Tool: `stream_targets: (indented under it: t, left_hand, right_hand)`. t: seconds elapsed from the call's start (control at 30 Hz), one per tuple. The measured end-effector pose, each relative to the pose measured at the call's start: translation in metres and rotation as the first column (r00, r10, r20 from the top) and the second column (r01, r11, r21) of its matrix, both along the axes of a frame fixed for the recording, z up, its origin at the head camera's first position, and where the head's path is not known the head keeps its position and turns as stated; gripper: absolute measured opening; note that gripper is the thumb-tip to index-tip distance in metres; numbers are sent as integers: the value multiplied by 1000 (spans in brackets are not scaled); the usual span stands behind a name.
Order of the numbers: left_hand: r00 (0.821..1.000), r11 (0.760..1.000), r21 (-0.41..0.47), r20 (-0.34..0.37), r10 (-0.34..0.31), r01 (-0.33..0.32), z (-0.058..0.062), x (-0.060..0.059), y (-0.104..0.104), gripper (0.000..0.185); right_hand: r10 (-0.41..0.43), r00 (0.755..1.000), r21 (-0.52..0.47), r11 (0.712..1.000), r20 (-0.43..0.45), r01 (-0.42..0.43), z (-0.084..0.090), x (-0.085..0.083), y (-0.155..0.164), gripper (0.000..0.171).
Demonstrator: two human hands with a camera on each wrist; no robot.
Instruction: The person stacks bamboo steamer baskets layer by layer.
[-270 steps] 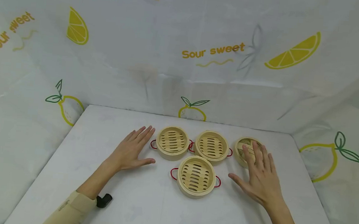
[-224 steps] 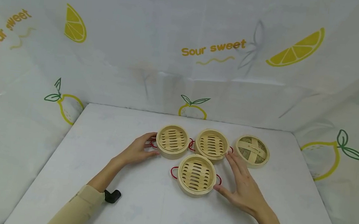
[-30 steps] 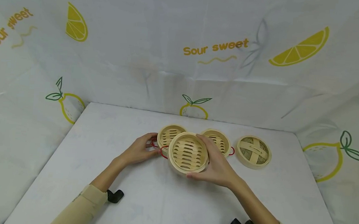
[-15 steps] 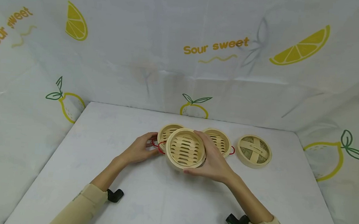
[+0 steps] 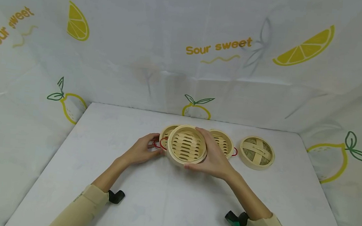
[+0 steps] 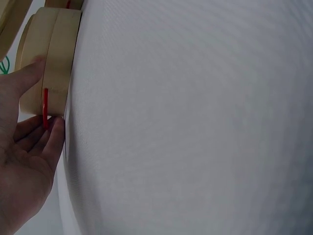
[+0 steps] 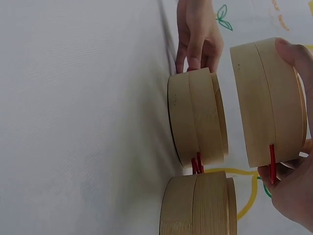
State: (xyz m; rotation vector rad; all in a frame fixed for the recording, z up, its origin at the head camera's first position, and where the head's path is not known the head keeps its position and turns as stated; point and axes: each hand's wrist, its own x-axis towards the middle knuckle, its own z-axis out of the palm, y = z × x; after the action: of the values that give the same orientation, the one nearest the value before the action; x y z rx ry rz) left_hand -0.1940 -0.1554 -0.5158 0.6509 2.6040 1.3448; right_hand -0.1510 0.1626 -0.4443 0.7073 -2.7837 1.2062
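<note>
Your left hand (image 5: pixel 141 151) rests on the tabletop (image 5: pixel 105 178) and its fingers (image 6: pixel 46 139) curl lightly on the side wall and the red loop handle of the left steamer basket (image 6: pixel 49 63), which stands on the tabletop. Your right hand (image 5: pixel 215 160) carries a second steamer basket (image 5: pixel 186 145) in the air, just above and partly over the left one; its fingers are clamped around the rim, thumb on the near side. This basket looks light and stiff, thin bamboo with a slatted floor, so I judge it can crack if you squeeze it hard; holding it by the round wall seems safer than by the thin red handle. To the right, a third steamer basket (image 5: pixel 222 143) stands on the tabletop, and further right lies a woven lid (image 5: pixel 257 151), apart from it. All three baskets are empty as far as the slats show.
</note>
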Motion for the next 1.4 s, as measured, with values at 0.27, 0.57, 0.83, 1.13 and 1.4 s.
stream_targets:
  t: [0.27, 0.57, 0.83, 1.13, 1.4]
  left_hand:
    - [1000, 1000, 14, 1, 0, 0, -1, -1, 0, 69]
    - [1000, 1000, 8, 7, 7, -7, -2, -1, -1, 70]
    - [1000, 1000, 3, 10, -1, 1, -2, -1, -2, 70]
    - [1000, 1000, -9, -8, -3, 3, -3, -1, -2, 68]
    - [1000, 1000, -13, 6, 0, 0, -2, -2, -2, 70]
  right_hand:
    - [-1, 1000, -1, 1000, -16, 1, 0, -7, -5, 129]
    - [6, 1000, -17, 1000, -18, -6, -1, -13, -8, 128]
    - [4, 1000, -14, 1000, -10, -4, -1, -15, -12, 128]
    - [6, 1000, -20, 1000, -3, -6, -2, -20, -15, 128]
    - [18, 1000, -35, 999, 7, -18, -3, -23, -19, 128]
